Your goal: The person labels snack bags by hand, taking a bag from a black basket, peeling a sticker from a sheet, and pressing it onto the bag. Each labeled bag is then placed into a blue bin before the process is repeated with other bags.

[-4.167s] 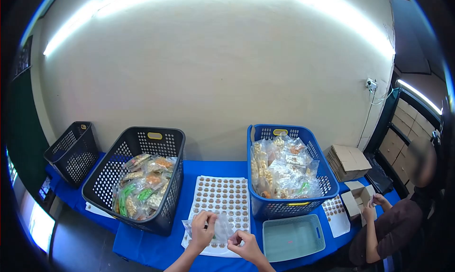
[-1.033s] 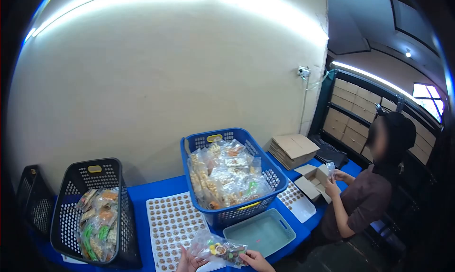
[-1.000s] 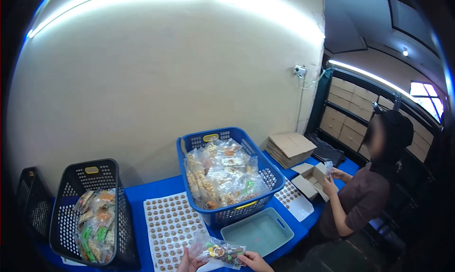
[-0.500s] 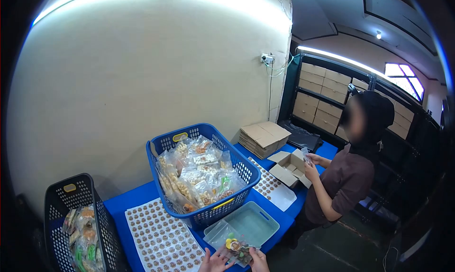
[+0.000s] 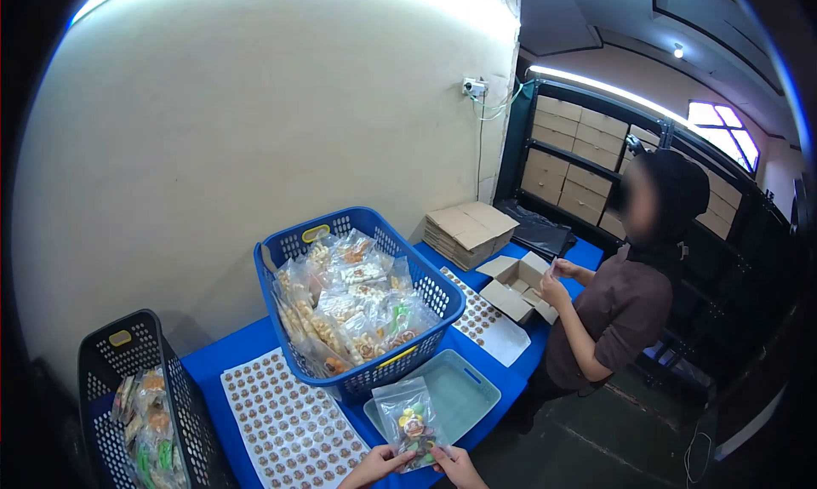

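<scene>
Both of my hands hold one clear snack bag (image 5: 408, 420) with colourful pieces inside, upright at the bottom edge of the view. My left hand (image 5: 374, 467) grips its lower left corner and my right hand (image 5: 454, 466) its lower right corner. The bag hangs over the pale teal tray (image 5: 464, 388) on the blue table (image 5: 213, 360). Just beyond it stands a blue basket (image 5: 357, 297) heaped with filled snack bags. A sticker sheet (image 5: 285, 412) lies to the left.
A black basket (image 5: 128, 404) with more snack bags stands at the left. A person in a brown top (image 5: 617, 310) stands at the right by an open carton (image 5: 515, 286), a second sticker sheet (image 5: 485, 321) and stacked flat cartons (image 5: 468, 231).
The view has swung right and the bag has risen upright between my hands over the teal tray. A few seconds ago my hands held an empty-looking bag over the sticker sheet.
</scene>
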The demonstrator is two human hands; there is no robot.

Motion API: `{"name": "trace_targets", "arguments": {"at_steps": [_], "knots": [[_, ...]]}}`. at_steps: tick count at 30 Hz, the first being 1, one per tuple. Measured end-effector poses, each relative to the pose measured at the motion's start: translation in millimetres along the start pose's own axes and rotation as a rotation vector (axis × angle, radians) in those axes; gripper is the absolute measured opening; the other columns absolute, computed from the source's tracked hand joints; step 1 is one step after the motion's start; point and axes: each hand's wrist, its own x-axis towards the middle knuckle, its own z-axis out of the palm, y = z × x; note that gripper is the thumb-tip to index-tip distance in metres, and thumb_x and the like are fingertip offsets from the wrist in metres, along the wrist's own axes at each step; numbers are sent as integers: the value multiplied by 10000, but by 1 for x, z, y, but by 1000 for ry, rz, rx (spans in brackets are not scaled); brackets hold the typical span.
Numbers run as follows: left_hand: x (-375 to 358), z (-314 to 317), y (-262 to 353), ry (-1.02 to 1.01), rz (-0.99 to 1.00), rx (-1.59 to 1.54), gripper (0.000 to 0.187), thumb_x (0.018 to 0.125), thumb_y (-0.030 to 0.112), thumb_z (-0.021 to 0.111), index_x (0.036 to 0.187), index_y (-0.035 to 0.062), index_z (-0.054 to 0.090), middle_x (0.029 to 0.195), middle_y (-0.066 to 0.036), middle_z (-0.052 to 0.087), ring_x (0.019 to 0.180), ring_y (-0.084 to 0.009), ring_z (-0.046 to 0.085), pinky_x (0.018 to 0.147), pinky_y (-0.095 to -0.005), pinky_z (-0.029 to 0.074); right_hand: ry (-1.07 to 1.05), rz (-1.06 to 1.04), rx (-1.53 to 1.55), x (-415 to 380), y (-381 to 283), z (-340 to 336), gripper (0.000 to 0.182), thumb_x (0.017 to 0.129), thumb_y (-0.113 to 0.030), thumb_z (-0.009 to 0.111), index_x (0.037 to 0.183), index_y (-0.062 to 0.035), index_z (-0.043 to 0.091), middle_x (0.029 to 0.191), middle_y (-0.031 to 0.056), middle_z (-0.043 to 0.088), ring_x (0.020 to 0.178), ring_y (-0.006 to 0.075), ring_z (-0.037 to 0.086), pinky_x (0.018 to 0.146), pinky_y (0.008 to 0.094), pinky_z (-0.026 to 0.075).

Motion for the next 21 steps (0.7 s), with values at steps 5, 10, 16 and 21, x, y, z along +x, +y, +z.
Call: {"name": "trace_targets", "arguments": {"at_steps": [5, 10, 16, 21], "knots": [[-15, -31, 51, 307, 371, 360, 143, 758, 177, 650, 776, 35, 652, 623, -51, 617, 545, -121, 556, 538, -268, 430, -95, -20, 92, 4, 15, 3, 263, 876, -247, 498, 812, -7, 586, 659, 25, 567, 543, 67, 473, 509, 204, 385], [-30, -78, 102, 1028, 1024, 324, 182, 826, 144, 561, 859, -33, 535, 752, -31, 554, 682, -90, 525, 600, -229, 417, -56, -16, 119, 15, 26, -10, 151, 855, -129, 517, 847, 11, 574, 734, 36, 579, 638, 66, 505, 592, 186, 408], [-15, -100, 141, 754, 633, 293, 302, 849, 204, 546, 1054, -11, 489, 671, -2, 538, 563, -78, 477, 518, -211, 386, 51, 11, 90, 8, 17, -24, 129, 845, -97, 520, 845, 22, 571, 738, 50, 584, 637, 73, 511, 596, 190, 412], [9, -110, 104, 724, 693, 28, 518, 850, 144, 536, 1270, 17, 260, 1156, -129, 417, 835, -165, 561, 669, -236, 448, 53, -43, 50, 4, 41, -38, 165, 850, -130, 514, 825, 20, 575, 719, 53, 585, 601, 75, 505, 563, 196, 409]]}}
